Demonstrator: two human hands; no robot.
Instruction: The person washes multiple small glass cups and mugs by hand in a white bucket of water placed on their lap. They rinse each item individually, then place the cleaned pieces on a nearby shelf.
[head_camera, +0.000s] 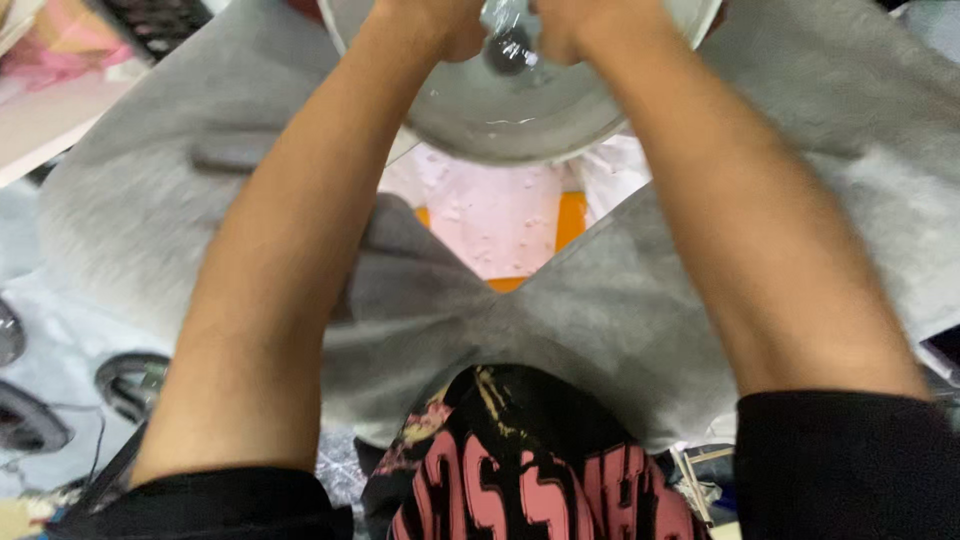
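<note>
Two bare forearms run up the frame from your black sleeves, and both hands meet at the top edge over a round metal bowl (520, 120).

At the far left lie a pink-and-white surface and, lower down, dark round objects (130, 385) on a pale sheet; they are too blurred to tell what they are.

Your left hand (440, 25) sits at the top, left of centre, its fingers curled inward toward a small clear, crinkled thing with a dark part (508, 40). It looks to be pinching that thing from the left, though the frame edge cuts off most of the fingers, so how firm the grip is cannot be told.

The small thing hangs just above the inside of the bowl, between your two hands. The bowl's shiny inner wall shows below it, and the bowl rests between your knees, over your grey-trousered legs (600, 310). Beneath the bowl, in the gap between the legs, a pale pink surface with orange patches (500, 220) shows.

Your right hand (590, 22) closes in from the right side on the same small thing, fingers bent; again, the top edge hides the fingertips.

At the bottom centre is your black shirt with pink print (520, 470).
</note>
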